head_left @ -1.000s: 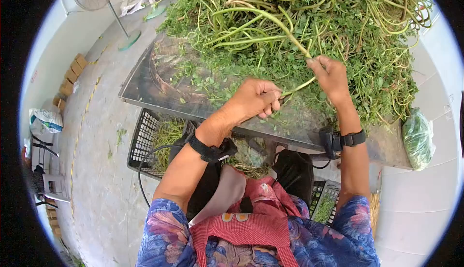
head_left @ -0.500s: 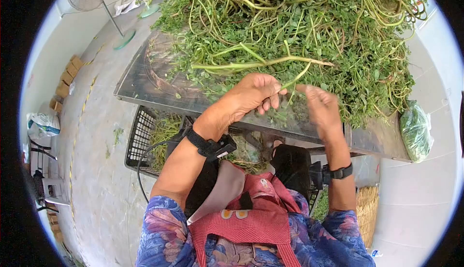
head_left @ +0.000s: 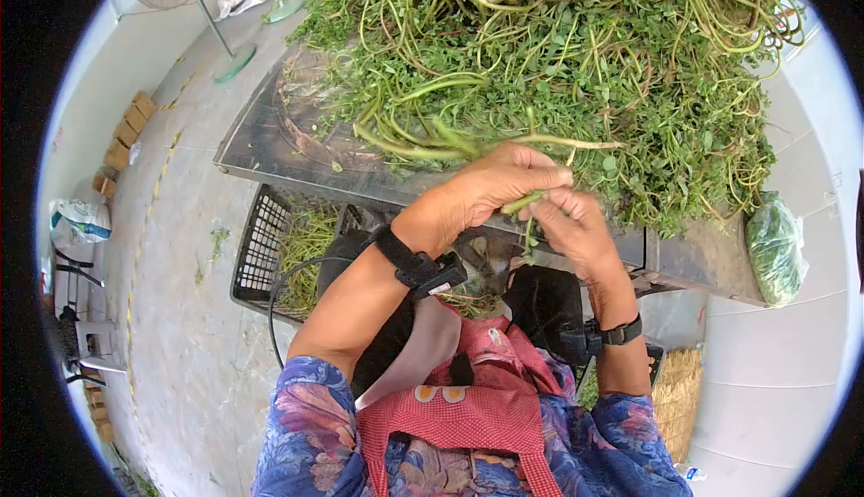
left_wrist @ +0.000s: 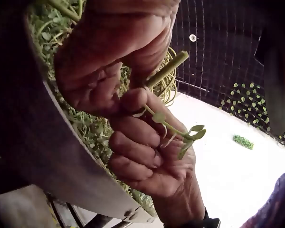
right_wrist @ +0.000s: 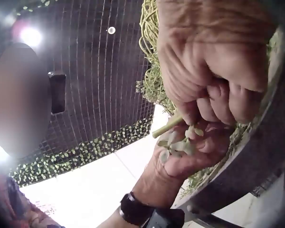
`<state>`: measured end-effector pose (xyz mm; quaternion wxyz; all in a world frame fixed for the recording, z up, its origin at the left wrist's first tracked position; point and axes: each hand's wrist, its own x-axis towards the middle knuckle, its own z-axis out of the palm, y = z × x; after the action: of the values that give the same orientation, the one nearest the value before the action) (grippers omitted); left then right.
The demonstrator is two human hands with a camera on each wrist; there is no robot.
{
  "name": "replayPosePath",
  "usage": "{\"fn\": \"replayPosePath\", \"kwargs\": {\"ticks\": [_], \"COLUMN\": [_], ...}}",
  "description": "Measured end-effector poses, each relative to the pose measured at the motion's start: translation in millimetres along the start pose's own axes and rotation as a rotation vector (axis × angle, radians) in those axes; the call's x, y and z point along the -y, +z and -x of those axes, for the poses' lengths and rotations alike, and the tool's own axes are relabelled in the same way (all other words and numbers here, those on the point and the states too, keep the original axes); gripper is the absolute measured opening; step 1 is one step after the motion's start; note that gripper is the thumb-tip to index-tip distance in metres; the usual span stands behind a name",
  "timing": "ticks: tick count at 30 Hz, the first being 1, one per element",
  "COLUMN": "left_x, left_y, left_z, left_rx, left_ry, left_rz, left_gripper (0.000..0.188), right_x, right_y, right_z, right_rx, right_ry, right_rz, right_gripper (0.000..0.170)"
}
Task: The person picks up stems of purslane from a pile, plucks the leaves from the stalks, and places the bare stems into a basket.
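Both hands meet above the front edge of the metal table (head_left: 270, 171). The left hand (head_left: 495, 182) pinches a cut green stem (head_left: 522, 202), whose thick end juts from its fingers in both wrist views. Against it, the right hand (head_left: 574, 227) has its fingers curled, pinching a thin side shoot (left_wrist: 175, 132) with small round leaves. In the left wrist view the fingertips of both hands touch. A longer pale stem (head_left: 585, 143) lies just beyond the hands, by the large pile of leafy stems (head_left: 576, 56).
Under the table stands a black crate (head_left: 261, 250) with stems inside. A plastic bag of greens (head_left: 776, 250) is at the table's right end. A standing fan (head_left: 202, 11) and cardboard boxes (head_left: 121, 142) are at the left. A straw-coloured bundle (head_left: 677, 402) stands at the lower right.
The long stem has left the right hand and lies across the pile's near side. The right hand has moved down and left to meet the left hand, which now holds a short stem.
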<state>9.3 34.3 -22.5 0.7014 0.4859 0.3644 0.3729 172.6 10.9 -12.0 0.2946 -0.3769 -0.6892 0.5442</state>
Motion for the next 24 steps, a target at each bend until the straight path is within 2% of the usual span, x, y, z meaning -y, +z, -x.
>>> {"fn": "replayPosePath", "kwargs": {"ticks": [2, 5, 6, 7, 8, 9, 11, 13, 15, 17, 19, 21, 22, 23, 24], "left_x": [1, 1, 6, 8, 10, 9, 9, 8, 10, 4, 7, 11, 15, 14, 13], "left_y": [5, 6, 5, 3, 2, 0, -1, 1, 1, 1, 0, 1, 5, 9, 12], "left_z": [-4, -1, -5, -7, -8, -9, -8, -4, 1, 7, 7, 8, 11, 11, 12], "left_rx": [-0.033, -0.091, -0.157, -0.157, -0.186, -0.214, -0.209, -0.145, -0.094, -0.123, -0.124, -0.260, -0.406, -0.399, -0.436], "left_ry": [0.042, 0.061, 0.175, 0.174, 0.184, 0.194, 0.205, 0.167, 0.178, 0.015, -0.008, 0.227, 0.407, 0.406, 0.513], "left_rz": [0.073, 0.176, 0.092, 0.094, 0.096, 0.098, 0.090, 0.148, 0.142, 0.058, 0.020, -0.754, -0.960, -0.958, -0.963], "left_gripper": [0.020, 0.018, 0.017, 0.017, 0.017, 0.017, 0.017, 0.018, 0.020, 0.021, 0.021, 0.021, 0.021, 0.021, 0.021], "right_x": [-12, -12, -9, -7, -3, -1, 20, 16, 0, -4, -7, -12, -18, -22, -24], "right_y": [5, 6, 7, 8, 8, 16, 24, 26, 20, 16, 15, 15, 14, 12, 10], "right_z": [0, 10, 15, 21, 28, 35, 51, 55, 50, 48, 50, 51, 51, 51, 51], "right_rx": [-0.034, -0.110, -0.115, -0.118, -0.015, 0.037, 0.201, 0.168, -0.075, -0.083, -0.132, -0.157, -0.171, -0.186, -0.192], "right_ry": [-0.013, -0.020, 0.018, 0.057, 0.052, -0.102, -0.044, -0.062, 0.141, 0.113, 0.197, 0.219, 0.202, 0.187, 0.192], "right_rz": [0.021, 0.081, 0.049, 0.017, 0.071, 0.132, 0.068, -0.056, -0.623, -0.656, -0.682, -0.679, -0.663, -0.646, -0.649], "right_gripper": [0.021, 0.022, 0.021, 0.021, 0.019, 0.019, 0.020, 0.022, 0.023, 0.025, 0.025, 0.025, 0.025, 0.025, 0.025]}}
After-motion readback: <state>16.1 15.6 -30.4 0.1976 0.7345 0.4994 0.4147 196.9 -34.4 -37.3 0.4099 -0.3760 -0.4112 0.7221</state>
